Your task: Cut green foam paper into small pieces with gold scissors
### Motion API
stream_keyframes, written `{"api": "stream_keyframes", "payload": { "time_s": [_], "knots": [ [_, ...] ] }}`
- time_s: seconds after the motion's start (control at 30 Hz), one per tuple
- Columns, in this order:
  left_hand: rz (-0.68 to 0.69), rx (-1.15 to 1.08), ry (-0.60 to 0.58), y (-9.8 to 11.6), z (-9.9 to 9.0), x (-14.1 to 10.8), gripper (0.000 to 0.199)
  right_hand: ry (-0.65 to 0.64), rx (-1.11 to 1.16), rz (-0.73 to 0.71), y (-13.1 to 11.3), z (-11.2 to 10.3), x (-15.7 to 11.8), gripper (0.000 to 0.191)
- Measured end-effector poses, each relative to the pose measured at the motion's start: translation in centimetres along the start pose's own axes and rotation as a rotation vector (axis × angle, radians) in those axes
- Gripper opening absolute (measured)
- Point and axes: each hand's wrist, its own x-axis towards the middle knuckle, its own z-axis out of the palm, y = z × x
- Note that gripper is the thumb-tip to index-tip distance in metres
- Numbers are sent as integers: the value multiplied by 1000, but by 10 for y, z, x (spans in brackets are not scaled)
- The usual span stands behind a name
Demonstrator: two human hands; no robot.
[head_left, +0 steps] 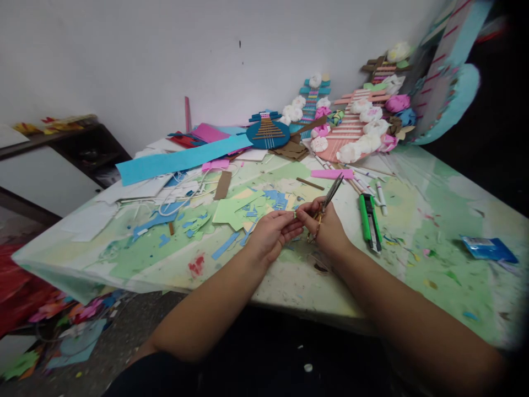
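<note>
Near the table's front edge my two hands meet at their fingertips. My left hand (275, 234) is palm up, its thumb and index finger pinched at a tiny piece too small to make out. My right hand (324, 223) holds metal scissors (333, 191) with gold-coloured handles, the blades pointing up and away; its thumb and index finger also touch the tiny piece. Left of my hands lie light green paper (233, 212) and blue paper scraps (276, 197). A green utility knife (369, 223) rests on the table to the right of my right hand.
Decorated paper instruments (268, 131) stand along the wall, with white and pink paper flowers (367, 144). A long blue strip (185, 160), a white cord and markers (381, 197) lie on the table (413, 264). A blue packet (490, 249) is at right.
</note>
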Motion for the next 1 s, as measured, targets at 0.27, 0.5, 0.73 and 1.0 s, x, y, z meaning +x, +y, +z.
{"api": "stream_keyframes", "payload": {
  "time_s": [0.27, 0.5, 0.73, 1.0],
  "knots": [
    [2, 4, -18, 1, 0, -1, 12, -17, 57, -2, -1, 1, 1, 30],
    [33, 26, -18, -2, 0, -1, 16, 0, 52, -11, -3, 0, 0, 29],
    [93, 88, 11, -4, 1, 1, 12, -9, 51, -5, -1, 0, 0, 29],
    [160, 225, 100, -5, 3, 1, 16, 1, 24, 16, 0, 0, 0, 29]
  ]
}}
